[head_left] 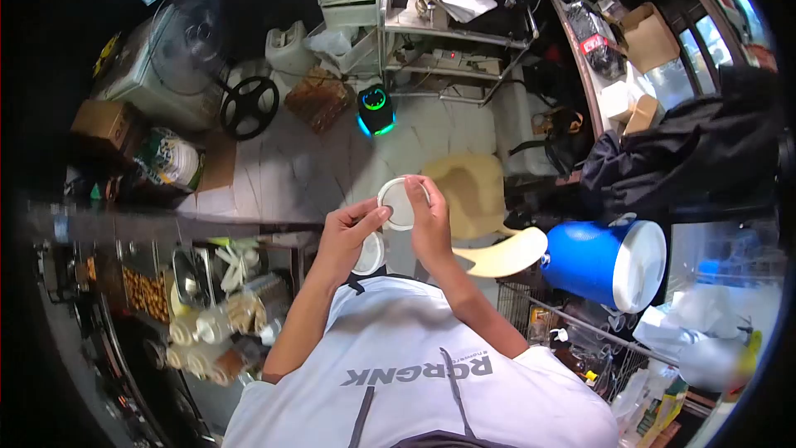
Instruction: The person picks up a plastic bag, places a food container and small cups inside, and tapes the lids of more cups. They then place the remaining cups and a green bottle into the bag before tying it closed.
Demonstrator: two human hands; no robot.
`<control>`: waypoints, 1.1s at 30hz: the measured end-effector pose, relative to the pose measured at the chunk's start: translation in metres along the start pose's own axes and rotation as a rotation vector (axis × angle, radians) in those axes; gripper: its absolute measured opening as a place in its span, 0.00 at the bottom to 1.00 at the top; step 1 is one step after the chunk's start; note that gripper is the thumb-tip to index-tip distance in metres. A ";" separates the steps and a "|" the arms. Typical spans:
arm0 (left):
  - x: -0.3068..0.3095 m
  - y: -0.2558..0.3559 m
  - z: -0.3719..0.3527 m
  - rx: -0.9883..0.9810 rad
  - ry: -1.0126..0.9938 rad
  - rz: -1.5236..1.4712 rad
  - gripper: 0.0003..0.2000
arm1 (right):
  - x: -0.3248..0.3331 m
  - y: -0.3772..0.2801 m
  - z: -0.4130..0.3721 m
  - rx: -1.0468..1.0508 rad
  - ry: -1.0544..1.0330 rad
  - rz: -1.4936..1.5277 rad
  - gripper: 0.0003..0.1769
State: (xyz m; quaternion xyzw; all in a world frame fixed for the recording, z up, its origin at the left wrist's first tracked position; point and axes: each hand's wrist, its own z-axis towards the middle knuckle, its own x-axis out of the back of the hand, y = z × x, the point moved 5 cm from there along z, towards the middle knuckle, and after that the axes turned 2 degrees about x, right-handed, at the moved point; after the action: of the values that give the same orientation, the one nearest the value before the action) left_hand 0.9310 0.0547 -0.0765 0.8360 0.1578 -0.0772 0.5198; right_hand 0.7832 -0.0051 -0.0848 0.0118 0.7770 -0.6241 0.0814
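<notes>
In front of my chest, my right hand [429,217] grips a white round lid [396,201] with a raised rim, the thumb lying across its face. My left hand [347,236] reaches the lower left edge of the same lid with thumb and fingertips. A second white round piece, which looks like another lid [371,259], shows under my left hand, close to my shirt. That hand partly covers it, and its hold on it is hard to make out.
A yellow chair [473,191] stands just ahead, near a blue drum [580,264] with a white end on the right. A metal rack [460,31] is at the back. Bottles [207,323] and trays crowd the left counter. A fan [195,37] stands back left.
</notes>
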 end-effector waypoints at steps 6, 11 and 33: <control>0.010 0.074 0.102 -0.017 -0.083 -0.016 0.17 | -0.037 -0.044 0.099 0.052 0.094 -0.044 0.26; 0.014 0.112 0.169 -0.011 -0.135 0.023 0.17 | -0.047 -0.059 0.163 0.091 0.204 -0.065 0.29; -0.003 0.266 0.497 0.069 -0.132 0.027 0.13 | -0.049 -0.119 0.567 -0.201 -0.466 -0.106 0.19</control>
State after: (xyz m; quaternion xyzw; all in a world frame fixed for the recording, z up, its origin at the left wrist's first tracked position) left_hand 1.0371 -0.4990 -0.0736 0.8487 0.1092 -0.1304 0.5008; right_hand 0.8810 -0.5778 -0.0807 -0.1811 0.7950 -0.5329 0.2263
